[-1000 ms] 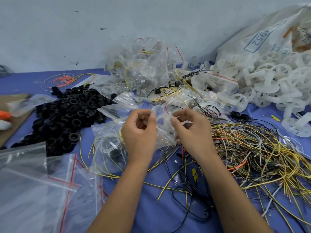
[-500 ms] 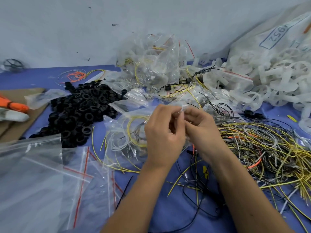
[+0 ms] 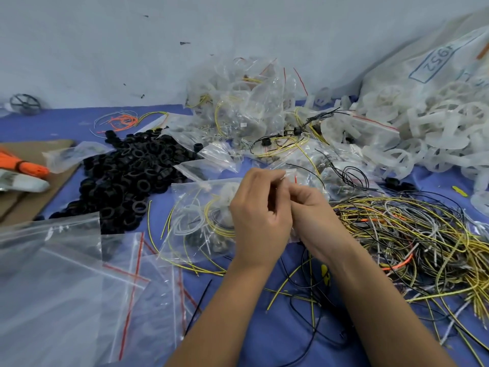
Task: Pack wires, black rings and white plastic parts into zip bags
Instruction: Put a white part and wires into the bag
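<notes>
Zip bag (image 3: 203,221) edge — between pinching fingertips (image 3: 281,178)

Left hand (image 3: 260,207) and right hand (image 3: 312,210) were apart along the top edge of the filled zip bag (image 3: 201,221) a second ago; now they're touching, fingertips pinching the same spot at its right end. The bag mouth, gaping between the hands before, now looks pressed flat along the strip left of the fingers.
</notes>
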Demonstrator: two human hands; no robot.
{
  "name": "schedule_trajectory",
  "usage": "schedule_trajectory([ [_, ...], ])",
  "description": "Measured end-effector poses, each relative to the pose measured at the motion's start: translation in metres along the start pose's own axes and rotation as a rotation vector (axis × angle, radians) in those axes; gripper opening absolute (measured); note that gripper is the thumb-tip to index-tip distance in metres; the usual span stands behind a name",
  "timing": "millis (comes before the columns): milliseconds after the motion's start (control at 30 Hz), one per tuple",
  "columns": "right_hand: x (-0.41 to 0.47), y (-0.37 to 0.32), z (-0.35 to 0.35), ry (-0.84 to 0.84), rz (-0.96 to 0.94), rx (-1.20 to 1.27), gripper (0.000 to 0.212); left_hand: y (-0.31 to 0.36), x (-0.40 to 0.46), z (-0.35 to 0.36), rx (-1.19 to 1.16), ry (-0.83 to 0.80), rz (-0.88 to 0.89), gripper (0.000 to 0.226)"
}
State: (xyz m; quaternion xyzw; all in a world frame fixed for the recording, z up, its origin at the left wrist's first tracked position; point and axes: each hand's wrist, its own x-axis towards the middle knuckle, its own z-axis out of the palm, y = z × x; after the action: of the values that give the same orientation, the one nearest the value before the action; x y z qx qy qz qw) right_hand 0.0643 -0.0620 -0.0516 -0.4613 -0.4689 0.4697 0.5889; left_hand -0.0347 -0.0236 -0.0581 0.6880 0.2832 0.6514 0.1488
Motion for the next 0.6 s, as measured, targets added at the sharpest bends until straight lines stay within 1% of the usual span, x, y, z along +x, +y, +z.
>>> schedule_trajectory([
  [33,0.001,0.002,-0.002,0.104,-0.073,-0.159,0.026,-0.001,-0.001,0.0,-0.002,-0.005,-0.009,0.005],
  [67,0.003,0.004,-0.002,0.159,-0.126,-0.284,0.026,-0.001,-0.001,0.001,-0.003,-0.013,-0.016,0.006],
  [100,0.003,0.004,-0.001,0.155,-0.159,-0.36,0.033,-0.001,-0.001,0.001,-0.005,-0.021,-0.018,0.006],
  [167,0.003,0.005,0.003,0.059,-0.163,-0.381,0.046,-0.001,-0.002,0.002,-0.015,-0.027,-0.017,0.003],
  [233,0.001,0.005,0.006,-0.021,-0.084,-0.258,0.044,0.0,-0.003,0.003,-0.029,-0.023,-0.017,0.001],
  [333,0.0,0.0,0.004,-0.016,0.07,0.055,0.042,-0.001,-0.003,0.002,-0.04,-0.018,-0.018,0.004],
  [433,0.0,-0.007,0.002,-0.007,0.124,0.326,0.024,-0.003,-0.004,0.003,-0.045,-0.023,-0.022,0.007],
  [500,0.001,-0.007,0.002,0.018,0.145,0.41,0.024,-0.004,-0.004,0.003,-0.05,-0.031,-0.026,0.007],
  [600,0.004,-0.003,0.004,0.06,0.17,0.405,0.029,-0.004,-0.003,0.003,-0.056,-0.034,-0.036,0.008],
])
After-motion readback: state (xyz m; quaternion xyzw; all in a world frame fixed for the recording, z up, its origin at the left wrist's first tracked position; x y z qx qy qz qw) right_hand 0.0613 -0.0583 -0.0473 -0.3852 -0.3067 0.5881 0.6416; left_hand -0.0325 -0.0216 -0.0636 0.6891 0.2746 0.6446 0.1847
